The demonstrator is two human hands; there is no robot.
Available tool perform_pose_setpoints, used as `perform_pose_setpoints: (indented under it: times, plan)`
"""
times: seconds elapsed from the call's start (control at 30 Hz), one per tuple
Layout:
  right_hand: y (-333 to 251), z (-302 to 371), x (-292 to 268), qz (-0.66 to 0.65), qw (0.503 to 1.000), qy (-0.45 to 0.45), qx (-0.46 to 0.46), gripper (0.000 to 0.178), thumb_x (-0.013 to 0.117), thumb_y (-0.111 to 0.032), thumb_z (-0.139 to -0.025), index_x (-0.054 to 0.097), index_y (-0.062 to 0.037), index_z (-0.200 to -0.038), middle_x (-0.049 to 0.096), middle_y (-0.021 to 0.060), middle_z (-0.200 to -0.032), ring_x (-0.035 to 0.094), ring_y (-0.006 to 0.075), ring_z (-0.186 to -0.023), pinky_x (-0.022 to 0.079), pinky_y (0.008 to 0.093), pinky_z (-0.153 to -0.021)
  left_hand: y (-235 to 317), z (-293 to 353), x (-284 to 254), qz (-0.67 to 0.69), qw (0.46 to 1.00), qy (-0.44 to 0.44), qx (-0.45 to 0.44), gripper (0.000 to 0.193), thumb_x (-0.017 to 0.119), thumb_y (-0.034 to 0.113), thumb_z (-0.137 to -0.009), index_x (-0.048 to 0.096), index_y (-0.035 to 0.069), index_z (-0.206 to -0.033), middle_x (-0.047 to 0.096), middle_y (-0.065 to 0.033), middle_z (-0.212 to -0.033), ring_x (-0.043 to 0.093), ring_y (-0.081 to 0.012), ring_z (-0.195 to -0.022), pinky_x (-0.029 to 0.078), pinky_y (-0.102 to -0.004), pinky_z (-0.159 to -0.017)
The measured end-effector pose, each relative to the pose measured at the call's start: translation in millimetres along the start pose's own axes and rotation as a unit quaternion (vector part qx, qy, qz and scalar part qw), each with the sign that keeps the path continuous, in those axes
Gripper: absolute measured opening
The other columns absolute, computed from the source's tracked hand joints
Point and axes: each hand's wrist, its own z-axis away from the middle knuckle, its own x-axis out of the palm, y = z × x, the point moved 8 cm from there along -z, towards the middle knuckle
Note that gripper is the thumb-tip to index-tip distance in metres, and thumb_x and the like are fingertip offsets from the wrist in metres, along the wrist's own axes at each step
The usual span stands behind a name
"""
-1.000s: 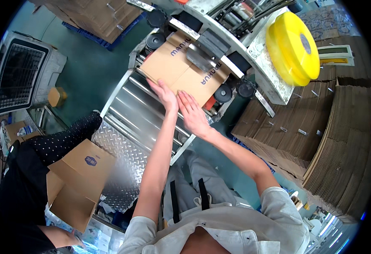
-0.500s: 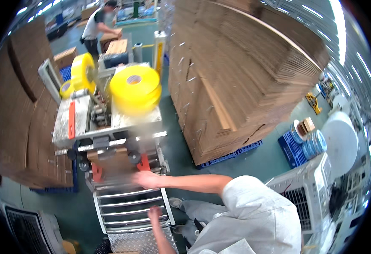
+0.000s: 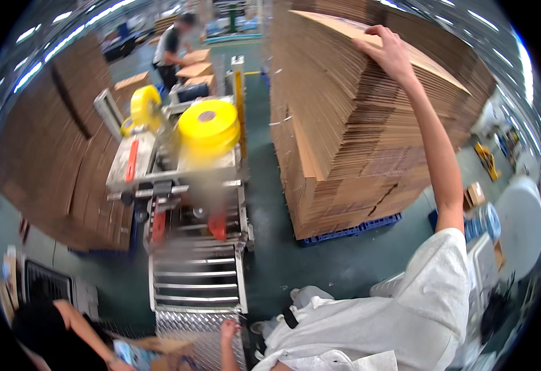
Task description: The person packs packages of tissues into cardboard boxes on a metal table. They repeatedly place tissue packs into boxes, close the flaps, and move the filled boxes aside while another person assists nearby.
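My right hand (image 3: 389, 54) is raised over the top of a tall stack of flattened cardboard boxes (image 3: 338, 93). Its thumb and fingers are apart at the edge of the top sheets, and nothing is seen lifted in them. Low in the view, my left hand (image 3: 229, 328) hangs with curled fingers beside a diamond-plate metal table (image 3: 190, 320); I see nothing in it. Ahead of that table runs a roller conveyor (image 3: 195, 286) into a box-taping machine (image 3: 133, 162). Yellow tape rolls (image 3: 208, 127) lie on the machine, and red guides (image 3: 217, 226) flank its entry.
At the lower left a co-worker's arm (image 3: 85, 328) reaches to an open carton (image 3: 174, 353) with bluish contents. Another person (image 3: 170, 52) handles boxes beyond the machine. More flattened cardboard (image 3: 48, 142) stands at left. A blue pallet (image 3: 350, 229) carries the right stack.
My right hand has left the conveyor by the machine's entry and moved up and right to the cardboard stack. The carton in the entry is gone from there. A co-worker has come in at lower left.
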Motion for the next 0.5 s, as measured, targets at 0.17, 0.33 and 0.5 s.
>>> perform_pose_setpoints:
  times: [0.17, 0.33, 0.5]
  plan:
    - [23.8, 8.0, -16.4, -0.058, 0.998, 0.017, -0.008, 0.045, 0.066, -0.035, -0.087, 0.060, -0.0079, -0.123, 0.064, 0.0129, -0.122, 0.055, 0.0317, -0.119, 0.041, 0.0425, -0.104, -19.6, 42.3, 25.0, 0.080, 0.990, 0.100, -0.058, 0.033, 0.057, 0.020, -0.095, 0.053, 0.007, -0.125, 0.070, -0.0117, -0.111, 0.071, -0.0240, -0.087, 0.058, -0.0380, -0.070]
    - [78.3, 45.5, -20.5, -0.183, 0.981, -0.037, -0.045, 0.044, 0.065, -0.031, -0.093, 0.059, -0.0082, -0.130, 0.065, 0.0122, -0.124, 0.057, 0.0290, -0.121, 0.042, 0.0397, -0.104, -35.7, 43.4, 97.0, 0.122, 0.987, 0.092, -0.044, 0.027, 0.060, 0.024, -0.095, 0.057, 0.010, -0.118, 0.070, -0.0118, -0.105, 0.069, -0.0269, -0.083, 0.056, -0.0381, -0.065]
    - [158.3, 49.8, -39.0, -0.028, 0.988, 0.020, -0.151, 0.030, 0.068, -0.009, -0.092, 0.068, -0.0084, -0.121, 0.070, 0.0073, -0.114, 0.066, 0.0207, -0.105, 0.051, 0.0308, -0.091, 5.9, -7.4, 147.1, -0.005, 0.994, 0.044, 0.095, 0.014, 0.058, 0.025, -0.094, 0.059, 0.014, -0.086, 0.048, 0.0028, -0.061, 0.045, -0.0092, -0.048, 0.035, -0.0293, -0.041]
